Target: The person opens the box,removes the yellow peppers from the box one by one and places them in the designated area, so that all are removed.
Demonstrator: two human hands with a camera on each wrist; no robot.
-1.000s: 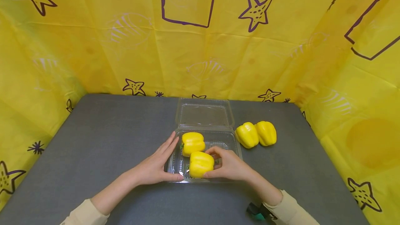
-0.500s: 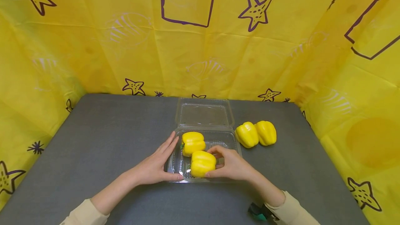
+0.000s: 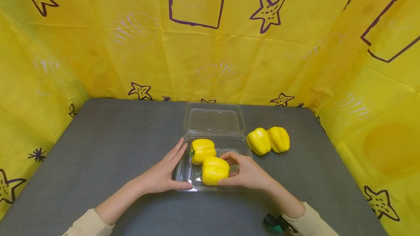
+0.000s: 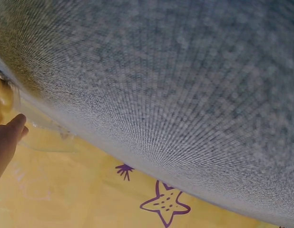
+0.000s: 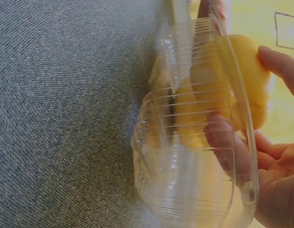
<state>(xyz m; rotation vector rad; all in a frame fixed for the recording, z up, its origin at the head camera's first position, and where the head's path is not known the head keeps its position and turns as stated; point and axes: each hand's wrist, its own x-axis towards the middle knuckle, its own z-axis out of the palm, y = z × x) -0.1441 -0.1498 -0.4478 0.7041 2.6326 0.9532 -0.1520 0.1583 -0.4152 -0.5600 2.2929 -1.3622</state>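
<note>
In the head view, a clear plastic clamshell box point(image 3: 231, 142) lies on the table with its lid folded back. My left hand point(image 3: 162, 174) rests along the box's left side, fingers straight and thumb at the front corner. My right hand point(image 3: 249, 173) grips a yellow bell pepper point(image 3: 214, 171) between thumb and fingers, over the front of the box. Behind it, another yellow bell pepper point(image 3: 202, 151) lies inside on the left. Through the clear wall in the right wrist view, the held pepper point(image 5: 249, 71) rises above the rim. The left wrist view catches only fingertips point(image 4: 16, 124).
Right of the box, two more yellow bell peppers point(image 3: 269, 140) lie side by side on the grey table point(image 3: 131, 130). The open lid point(image 3: 214, 119) stretches toward the back edge. A yellow printed cloth point(image 3: 210, 54) encloses the table's back and sides.
My right hand has shifted the held bell pepper slightly right and back within the box. The left hand, the box and the other peppers stay in place.
</note>
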